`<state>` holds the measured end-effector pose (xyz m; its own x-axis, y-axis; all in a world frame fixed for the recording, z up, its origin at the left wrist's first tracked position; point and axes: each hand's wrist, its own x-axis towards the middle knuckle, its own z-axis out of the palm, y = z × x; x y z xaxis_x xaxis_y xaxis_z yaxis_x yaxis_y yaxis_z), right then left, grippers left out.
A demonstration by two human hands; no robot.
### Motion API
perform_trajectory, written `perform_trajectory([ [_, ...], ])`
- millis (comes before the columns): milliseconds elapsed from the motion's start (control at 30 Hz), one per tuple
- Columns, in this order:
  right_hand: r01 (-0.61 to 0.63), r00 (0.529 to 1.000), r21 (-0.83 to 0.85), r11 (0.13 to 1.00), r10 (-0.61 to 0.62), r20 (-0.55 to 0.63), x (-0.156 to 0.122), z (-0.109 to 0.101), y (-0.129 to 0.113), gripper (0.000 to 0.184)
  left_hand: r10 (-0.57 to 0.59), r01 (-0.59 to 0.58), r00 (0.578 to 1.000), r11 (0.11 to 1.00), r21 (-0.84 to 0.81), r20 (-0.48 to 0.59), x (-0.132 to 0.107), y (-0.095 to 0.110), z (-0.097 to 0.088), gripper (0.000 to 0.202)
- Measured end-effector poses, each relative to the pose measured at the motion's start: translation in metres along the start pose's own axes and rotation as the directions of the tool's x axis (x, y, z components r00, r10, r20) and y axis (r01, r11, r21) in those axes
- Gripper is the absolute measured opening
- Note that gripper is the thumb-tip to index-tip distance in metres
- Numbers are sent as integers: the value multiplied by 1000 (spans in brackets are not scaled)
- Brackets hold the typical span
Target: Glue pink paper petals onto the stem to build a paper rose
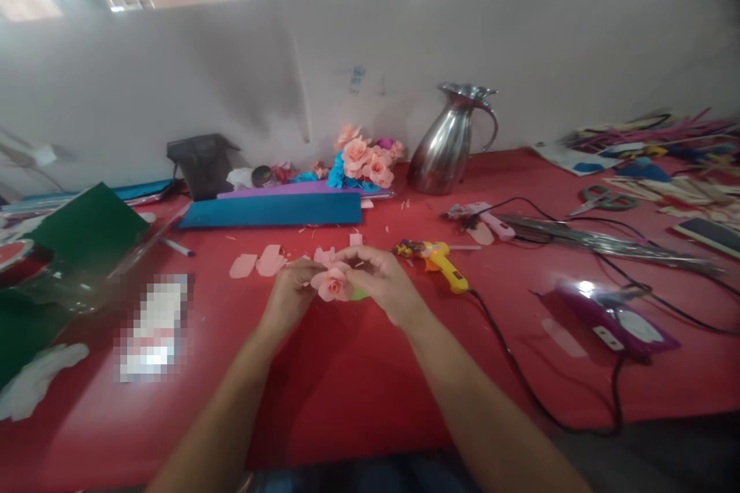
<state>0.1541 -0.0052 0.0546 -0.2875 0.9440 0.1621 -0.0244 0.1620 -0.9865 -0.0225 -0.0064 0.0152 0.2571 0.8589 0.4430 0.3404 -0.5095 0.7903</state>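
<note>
Between my two hands is a pink paper rose (333, 284), its layered petals turned toward me. My left hand (294, 291) pinches the petals at its left side, fingers closed. On the other side my right hand (378, 281) curls round the rose's right edge with thumb and fingertips on the petals. A bit of light green (359, 292) shows under the right hand; what it belongs to is partly hidden. Loose pink petals (270, 260) lie on the table just left of the hands. A yellow glue gun (442, 262) rests close to my right hand.
A steel jug (448, 140) stands at the back beside a bunch of finished paper flowers (370, 160). Blue paper (271, 210) lies in front of them. To the right are scissors (604, 200), a purple power strip (618, 323) and black cords. Green sheets (86, 223) lie left.
</note>
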Motion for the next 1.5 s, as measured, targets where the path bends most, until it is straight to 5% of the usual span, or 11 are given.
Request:
perform_trajectory([
  [233, 5, 1000, -116, 993, -3, 20, 1, -2, -3, 8, 21, -23, 999, 998, 54, 30, 1, 4, 0, 27],
  [467, -110, 993, 8, 994, 110, -31, 1, 3, 0, 26, 82, -85, 996, 991, 104, 37, 1, -1, 1, 32],
  [667, -99, 986, 100, 990, 111, -121, 3, 3, 1, 22, -69, 70, 997, 998, -9, 33, 0, 0, 0, 23],
  [800, -77, 995, 175, 982, 87, -49, 2, 0, -2, 20, -164, 163, 986, 978, -132, 2, 1, 6, -2, 16],
  [1100, -99, 993, 190, 977, 109, -45, 2, 4, 4, 18, -177, 175, 984, 945, -275, 18, 3, 7, -2, 20],
  [1367, -66, 985, 240, 968, 101, -137, 3, 2, 6, 18, -263, 230, 960, 938, -260, -101, 2, 2, 2, 13],
  [1500, -66, 983, 217, 974, 101, -154, 4, 3, 9, 19, -202, 170, 955, 973, -158, -215, 3, -5, 1, 12],
])
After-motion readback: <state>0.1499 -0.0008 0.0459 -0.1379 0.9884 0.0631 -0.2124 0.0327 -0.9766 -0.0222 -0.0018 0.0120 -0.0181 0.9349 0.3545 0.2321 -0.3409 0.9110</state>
